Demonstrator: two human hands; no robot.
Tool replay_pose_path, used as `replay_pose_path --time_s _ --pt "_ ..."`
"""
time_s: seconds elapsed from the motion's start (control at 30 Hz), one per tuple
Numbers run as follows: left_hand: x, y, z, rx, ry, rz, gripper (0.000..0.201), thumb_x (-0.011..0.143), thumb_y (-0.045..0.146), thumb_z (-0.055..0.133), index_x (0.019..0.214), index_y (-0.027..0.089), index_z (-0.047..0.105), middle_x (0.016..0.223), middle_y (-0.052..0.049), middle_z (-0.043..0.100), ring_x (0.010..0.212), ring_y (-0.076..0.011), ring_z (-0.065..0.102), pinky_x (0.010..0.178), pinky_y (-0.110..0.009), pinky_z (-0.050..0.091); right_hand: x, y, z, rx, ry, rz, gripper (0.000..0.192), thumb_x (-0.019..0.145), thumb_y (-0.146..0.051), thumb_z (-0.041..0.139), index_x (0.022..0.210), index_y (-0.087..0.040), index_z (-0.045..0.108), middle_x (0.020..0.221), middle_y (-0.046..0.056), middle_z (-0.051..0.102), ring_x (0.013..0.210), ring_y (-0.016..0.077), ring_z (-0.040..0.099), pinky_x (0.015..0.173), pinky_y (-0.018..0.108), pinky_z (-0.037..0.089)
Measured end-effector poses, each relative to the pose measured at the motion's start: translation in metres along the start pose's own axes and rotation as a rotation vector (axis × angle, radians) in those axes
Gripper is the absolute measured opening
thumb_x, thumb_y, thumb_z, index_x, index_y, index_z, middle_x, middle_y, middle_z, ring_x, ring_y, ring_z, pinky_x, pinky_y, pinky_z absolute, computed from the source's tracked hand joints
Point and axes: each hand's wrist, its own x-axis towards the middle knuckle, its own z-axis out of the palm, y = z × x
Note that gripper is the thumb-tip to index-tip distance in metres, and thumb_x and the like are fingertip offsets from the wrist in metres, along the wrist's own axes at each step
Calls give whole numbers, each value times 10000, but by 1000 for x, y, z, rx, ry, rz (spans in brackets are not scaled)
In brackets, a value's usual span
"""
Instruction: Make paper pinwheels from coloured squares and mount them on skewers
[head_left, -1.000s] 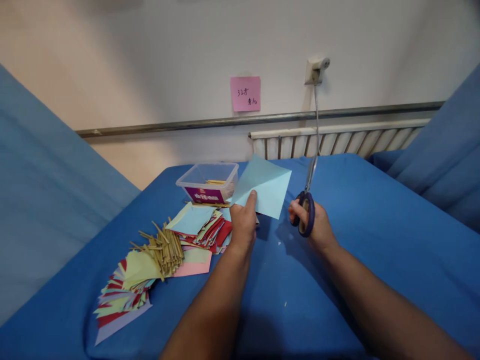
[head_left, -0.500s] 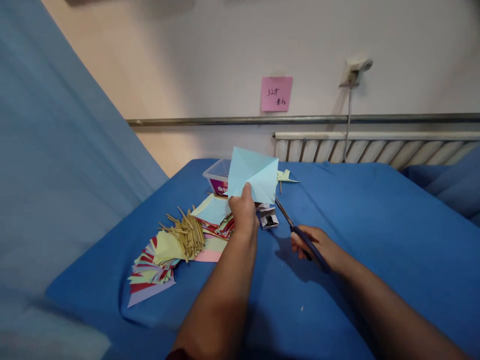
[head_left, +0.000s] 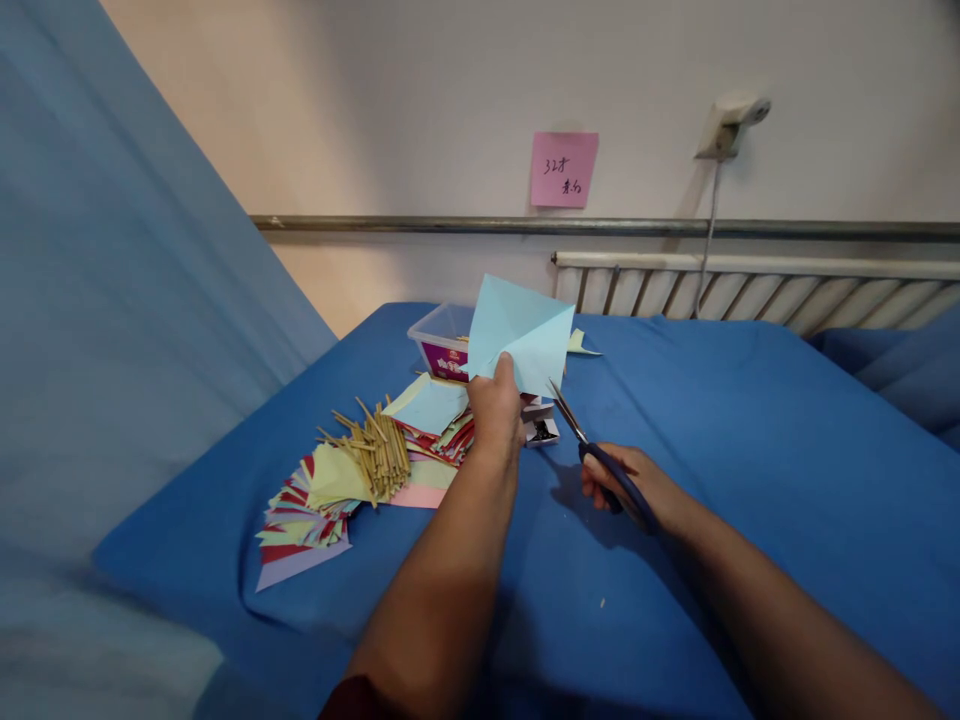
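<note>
My left hand (head_left: pixel 496 408) pinches a creased light-blue sheet of paper (head_left: pixel 521 325), thumb on the near face, and holds it up above the table. In my right hand (head_left: pixel 630 480) is a pair of scissors (head_left: pixel 611 468) with dark blue handles. Their blades are slightly parted and meet the sheet's lower right corner. Just below and left of my left hand lies a stack of coloured paper squares (head_left: pixel 431 405), light blue on top. A small white box (head_left: pixel 541 430) with something black in it sits behind the scissor tips.
A clear plastic tub (head_left: pixel 439 345) with a purple label stands behind the sheet. Thin straw-coloured sticks (head_left: pixel 385 460) are heaped beside fanned cut paper pieces (head_left: pixel 304 530). Yellow-green paper scraps (head_left: pixel 581 344) lie at the back. A light-blue curtain (head_left: pixel 135 350) hangs at left.
The blue sheet and my left hand have shifted a little right in view. The scissor blades have come onto the sheet's lower right corner. The camera view has shifted slightly.
</note>
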Motion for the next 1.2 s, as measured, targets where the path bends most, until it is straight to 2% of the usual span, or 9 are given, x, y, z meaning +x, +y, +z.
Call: replay_pose_path --time_s 0.23,0.47,0.77,1.2 --pt "4 7 -2 0 35 -18 284 777 278 616 1005 113 659 814 -81 699 630 -189 677 659 -389 575 -1 0 0 110 13 67 458 771 -611 626 695 -161 582 599 6 608 453 106 536 431 226 400" --pt "4 6 -1 -1 26 -36 276 774 261 616 1010 125 658 849 -87 705 725 -213 698 672 -396 579 -2 -5 3 70 37 73 421 749 -562 662 644 -161 589 545 -1 595 424 103 523 409 217 393" --pt "4 7 -1 1 9 -61 287 799 267 608 1043 122 649 843 -96 701 725 -208 694 655 -371 578 -3 -8 5 123 49 116 440 695 -585 692 620 -168 572 534 -2 592 405 100 517 403 222 400" --pt "2 10 0 -4 8 -62 274 814 275 612 1043 131 655 845 -89 708 713 -199 694 665 -367 579 -2 -7 4 85 31 87 423 736 -567 672 619 -171 582 520 -8 582 412 101 517 399 217 392"
